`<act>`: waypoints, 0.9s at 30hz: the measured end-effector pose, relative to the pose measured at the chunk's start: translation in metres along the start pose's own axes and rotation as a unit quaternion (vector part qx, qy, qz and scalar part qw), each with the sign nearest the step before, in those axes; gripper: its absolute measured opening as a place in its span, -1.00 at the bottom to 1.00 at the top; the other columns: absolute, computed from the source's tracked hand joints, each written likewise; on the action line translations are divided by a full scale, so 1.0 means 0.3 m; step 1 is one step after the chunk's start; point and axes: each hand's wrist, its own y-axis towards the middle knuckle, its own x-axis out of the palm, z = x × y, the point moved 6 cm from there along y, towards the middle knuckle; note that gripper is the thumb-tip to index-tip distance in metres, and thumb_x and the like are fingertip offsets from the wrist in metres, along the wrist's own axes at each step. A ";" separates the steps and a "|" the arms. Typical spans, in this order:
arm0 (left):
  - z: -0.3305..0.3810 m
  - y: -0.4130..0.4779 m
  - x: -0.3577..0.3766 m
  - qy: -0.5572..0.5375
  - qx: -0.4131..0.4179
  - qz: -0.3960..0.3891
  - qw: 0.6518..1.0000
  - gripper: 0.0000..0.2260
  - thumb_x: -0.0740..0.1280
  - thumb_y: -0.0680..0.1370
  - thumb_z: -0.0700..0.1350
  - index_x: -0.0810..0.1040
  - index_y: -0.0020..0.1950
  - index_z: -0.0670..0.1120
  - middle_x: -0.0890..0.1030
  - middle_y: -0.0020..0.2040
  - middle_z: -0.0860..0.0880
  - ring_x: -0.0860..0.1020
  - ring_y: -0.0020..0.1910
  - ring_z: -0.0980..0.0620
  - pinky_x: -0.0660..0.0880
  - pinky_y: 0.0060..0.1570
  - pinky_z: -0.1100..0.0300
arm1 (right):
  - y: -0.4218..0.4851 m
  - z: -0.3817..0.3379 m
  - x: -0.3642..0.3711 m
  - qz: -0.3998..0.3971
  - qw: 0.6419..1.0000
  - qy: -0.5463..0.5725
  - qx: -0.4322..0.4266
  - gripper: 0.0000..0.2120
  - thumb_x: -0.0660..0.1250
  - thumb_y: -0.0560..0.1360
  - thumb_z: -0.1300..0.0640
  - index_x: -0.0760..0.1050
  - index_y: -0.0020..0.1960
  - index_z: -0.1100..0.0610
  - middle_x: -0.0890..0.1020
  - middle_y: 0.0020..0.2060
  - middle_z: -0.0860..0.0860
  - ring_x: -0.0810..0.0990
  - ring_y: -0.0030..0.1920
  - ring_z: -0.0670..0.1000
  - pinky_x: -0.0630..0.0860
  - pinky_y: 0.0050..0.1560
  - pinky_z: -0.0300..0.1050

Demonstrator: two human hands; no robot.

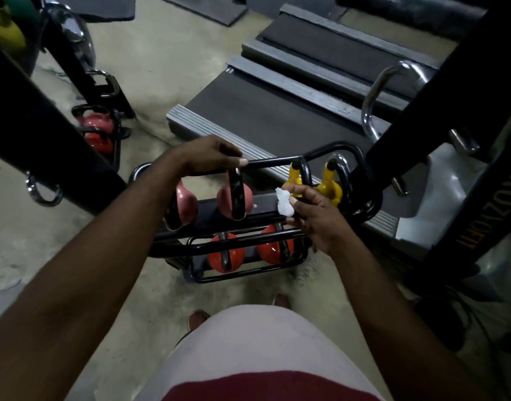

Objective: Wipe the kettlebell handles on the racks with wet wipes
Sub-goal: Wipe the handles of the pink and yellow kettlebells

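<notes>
- The left hand (210,154) reaches forward over the black kettlebell rack (242,241), its grip curled, thumb and fingers pinching the top of the black handle (236,188) of a pink kettlebell (223,201) on the upper tier.
- A 2nd pink kettlebell (186,205) sits just left of it on the same tier, partly hidden behind the left forearm.
- The right hand (312,209) hovers just right of the held pink kettlebell, its grip pressed together on a crumpled white wet wipe (283,205) pinched between thumb and fingertips.
- The wipe hangs in the air between the pink kettlebell and 2 yellow kettlebells (329,191); I cannot tell whether it touches either.
- The yellow kettlebells stand at the right end of the upper tier, with black handles looping above them, right behind the right hand.
- On the lower tier, 2 red kettlebells (225,256) sit side by side behind the front rail, handles up.
- Another rack (103,131) with pink and red kettlebells stands well apart, at the left on the concrete floor (150,53).
- A treadmill deck (277,111) lies beyond the near rack, and a black machine upright (439,117) leans across the right side.
</notes>
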 end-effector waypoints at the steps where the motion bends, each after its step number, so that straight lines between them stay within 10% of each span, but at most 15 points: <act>1: 0.011 0.003 0.005 0.004 -0.004 0.003 1.000 -0.53 0.47 0.40 0.27 0.65 0.19 0.03 0.69 0.09 0.11 0.63 0.09 0.16 0.51 0.27 0.00 | -0.012 -0.001 -0.023 0.014 1.000 0.014 -0.001 -0.79 0.23 0.61 0.30 0.56 0.17 0.12 0.67 0.05 0.04 0.65 -0.08 -0.04 0.59 -0.19 -0.24; 8: 0.242 0.102 0.087 0.138 0.051 0.081 0.986 -0.57 0.42 0.52 0.11 0.57 0.32 -0.07 0.60 0.27 -0.04 0.55 0.25 0.00 0.42 0.19 0.25 | -0.081 0.000 -0.164 0.094 0.991 0.087 -0.031 -0.84 0.24 0.58 0.36 0.55 0.11 0.24 0.65 -0.03 0.12 0.64 -0.03 0.03 0.60 0.06 -0.17; 13: 0.350 0.242 0.271 0.142 0.065 0.015 0.988 -0.57 0.41 0.53 0.11 0.56 0.34 -0.04 0.59 0.28 -0.02 0.56 0.23 -0.01 0.38 0.09 0.28 | -0.065 -0.054 -0.225 0.142 0.972 -0.131 -0.130 -0.81 0.38 0.50 0.34 0.64 0.07 0.16 0.70 -0.01 0.10 0.66 0.00 0.01 0.61 0.05 -0.08; 19: 0.282 0.297 0.339 0.082 0.002 0.021 0.996 -0.54 0.51 0.44 0.10 0.57 0.32 0.05 0.65 0.18 0.03 0.60 0.06 0.11 0.44 0.00 0.30 | 0.042 -0.155 -0.176 0.104 0.818 -0.477 -0.304 -0.78 0.40 0.43 0.26 0.72 0.02 0.09 0.67 -0.04 0.04 0.57 0.00 -0.04 0.49 0.02 -0.20; 27: 0.271 0.300 0.353 0.010 -0.020 0.025 0.999 -0.53 0.56 0.38 0.06 0.59 0.27 0.07 0.64 0.19 0.05 0.59 0.07 0.12 0.45 0.02 0.24 | 0.008 -0.074 -0.117 0.073 0.653 -0.643 -0.393 -0.79 0.32 0.50 0.15 0.60 0.11 0.16 0.53 0.01 0.15 0.50 0.01 0.15 0.51 -0.21 -0.05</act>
